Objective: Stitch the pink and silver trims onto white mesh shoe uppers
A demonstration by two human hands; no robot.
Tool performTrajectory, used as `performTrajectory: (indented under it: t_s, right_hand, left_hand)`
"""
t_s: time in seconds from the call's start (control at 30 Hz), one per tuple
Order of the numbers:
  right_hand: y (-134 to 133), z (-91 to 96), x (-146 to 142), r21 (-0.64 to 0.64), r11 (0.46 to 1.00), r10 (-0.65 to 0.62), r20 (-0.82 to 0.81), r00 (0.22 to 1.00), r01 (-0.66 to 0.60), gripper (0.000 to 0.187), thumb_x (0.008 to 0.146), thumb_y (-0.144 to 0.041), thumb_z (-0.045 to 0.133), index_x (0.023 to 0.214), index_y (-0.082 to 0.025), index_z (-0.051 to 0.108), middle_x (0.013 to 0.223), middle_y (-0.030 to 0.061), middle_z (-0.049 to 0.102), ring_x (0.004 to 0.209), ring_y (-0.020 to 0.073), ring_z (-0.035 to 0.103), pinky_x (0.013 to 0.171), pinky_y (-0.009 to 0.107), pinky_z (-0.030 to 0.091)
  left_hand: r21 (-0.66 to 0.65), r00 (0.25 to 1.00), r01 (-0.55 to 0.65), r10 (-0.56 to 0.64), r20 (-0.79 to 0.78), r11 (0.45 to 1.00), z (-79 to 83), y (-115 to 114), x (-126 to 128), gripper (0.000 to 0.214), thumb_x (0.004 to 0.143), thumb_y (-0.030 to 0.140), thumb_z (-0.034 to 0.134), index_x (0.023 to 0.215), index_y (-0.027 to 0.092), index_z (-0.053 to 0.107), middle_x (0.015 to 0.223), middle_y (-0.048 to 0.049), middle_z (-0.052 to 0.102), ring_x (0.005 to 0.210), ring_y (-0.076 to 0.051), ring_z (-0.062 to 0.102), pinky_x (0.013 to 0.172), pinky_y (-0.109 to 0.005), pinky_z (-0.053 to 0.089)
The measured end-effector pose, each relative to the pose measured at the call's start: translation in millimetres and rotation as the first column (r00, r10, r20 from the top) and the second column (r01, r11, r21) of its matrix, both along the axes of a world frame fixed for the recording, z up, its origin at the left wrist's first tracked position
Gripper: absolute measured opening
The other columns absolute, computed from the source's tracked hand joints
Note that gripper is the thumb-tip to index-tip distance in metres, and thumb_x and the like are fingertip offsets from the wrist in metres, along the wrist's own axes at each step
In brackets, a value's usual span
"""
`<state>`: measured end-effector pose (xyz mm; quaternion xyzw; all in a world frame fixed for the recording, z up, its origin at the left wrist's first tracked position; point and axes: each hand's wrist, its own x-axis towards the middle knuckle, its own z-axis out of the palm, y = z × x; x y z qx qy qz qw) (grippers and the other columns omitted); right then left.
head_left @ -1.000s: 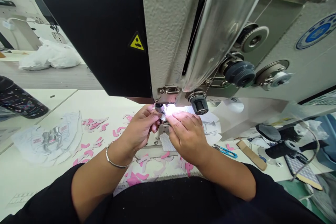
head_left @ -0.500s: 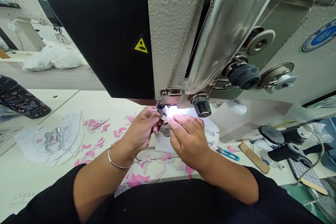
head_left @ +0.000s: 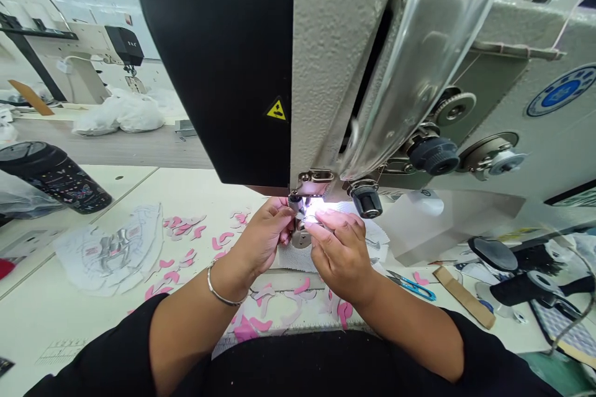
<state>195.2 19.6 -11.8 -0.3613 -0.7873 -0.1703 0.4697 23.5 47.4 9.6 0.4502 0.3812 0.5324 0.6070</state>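
There lay the white fabric (head_left: 295, 257), under the sewing machine (head_left: 344, 56), back from the desk's (head_left: 107, 316) front edge, one part pointing at you, another spreading toward the right edge; its middle was hidden, so the long axis couldn't be told. Fine-grained cloth, pebbled grey paint above, and thin pink pieces (head_left: 344, 312) curving like crescents along the front edge! Your left hand (head_left: 285, 226) curled in, thumb by fingers, beside the presser foot (head_left: 297, 203); any grip was too small to tell. Your right hand (head_left: 342, 251) lay palm down over the fabric, fingers aimed leftward into the glare, its grip equally unreadable.
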Motion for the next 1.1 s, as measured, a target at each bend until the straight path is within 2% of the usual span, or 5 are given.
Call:
performTrajectory:
  t_s: [0.2,0.3,0.43,0.7,1.1]
  right_hand:
    - [3,-3.5,1,0.025,0.999,0.047,-0.016,0.999,-0.047,0.036,0.082,-0.009,0.062,0.116,-0.023,0.064,0.115,0.0077,0.066,0.107,0.0236,0.061,0.098,0.045,0.043]
    - [4,-5.7,1,0.041,0.998,0.048,-0.022,0.999,-0.047,0.035,0.084,-0.008,0.061,0.115,-0.023,0.064,0.118,0.0080,0.066,0.109,0.0233,0.061,0.099,0.044,0.042]
    - [6,-8.0,-2,0.077,0.996,0.048,-0.035,0.998,-0.045,0.034,0.086,-0.011,0.062,0.118,-0.021,0.063,0.117,0.0094,0.067,0.112,0.0251,0.061,0.101,0.044,0.042]
    - [9,-12.1,-4,0.153,0.988,0.039,-0.027,0.999,-0.034,0.027,0.086,-0.014,0.064,0.113,-0.018,0.062,0.114,0.0105,0.068,0.110,0.0260,0.063,0.100,0.045,0.044]
    - [7,-6.8,-2,0.184,0.982,-0.035,0.028,0.999,0.029,0.020,0.088,-0.017,0.057,0.108,-0.017,0.060,0.108,0.0107,0.068,0.105,0.0250,0.062,0.097,0.040,0.045]
  left_hand:
    - [0.118,0.994,-0.109,0.108,0.017,0.987,-8.8,2,5,0.018,0.080,0.031,0.072,0.090,0.018,0.063,0.077,0.0007,0.061,0.068,-0.011,0.053,0.064,-0.023,0.042]
    - [0.158,0.997,-0.068,0.063,0.038,0.985,-10.7,1,7,0.025,0.080,0.038,0.072,0.092,0.017,0.065,0.081,-0.0019,0.063,0.078,-0.015,0.056,0.075,-0.029,0.043]
    - [0.213,0.998,0.036,-0.045,0.036,0.976,-8.5,-2,7,0.033,0.082,0.048,0.067,0.085,0.016,0.065,0.076,-0.0020,0.058,0.076,-0.016,0.052,0.075,-0.030,0.041]
    - [0.190,0.998,-0.055,0.053,0.017,0.980,-9.3,-12,11,0.036,0.083,0.051,0.064,0.091,0.015,0.065,0.075,-0.0005,0.056,0.072,-0.014,0.048,0.071,-0.029,0.038]
    - [0.141,0.997,-0.056,0.049,0.051,0.988,-18.2,-13,15,0.026,0.086,0.044,0.058,0.087,0.018,0.061,0.075,0.0015,0.055,0.072,-0.014,0.048,0.075,-0.029,0.038]
